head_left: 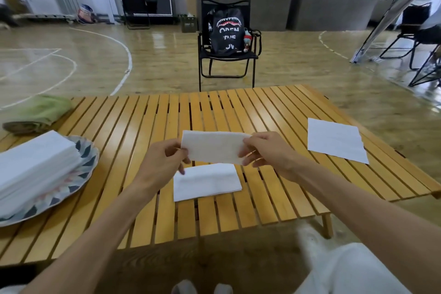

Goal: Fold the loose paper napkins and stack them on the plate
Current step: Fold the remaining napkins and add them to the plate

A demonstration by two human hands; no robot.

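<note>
Napkin (214, 147), seemingly folded, is pinched aloft at opposite ends by left hand (164, 162) and right hand (265, 150).

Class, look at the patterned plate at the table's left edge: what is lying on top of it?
A stack of folded white napkins lies on the plate, covering most of it. Only the patterned rim shows; the plate's middle is hidden.

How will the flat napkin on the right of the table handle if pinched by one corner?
The flat napkin looks like one thin sheet, so it probably droops. Likely very light and easily shifted. Its edge looks ragged, so it may tear.
</note>
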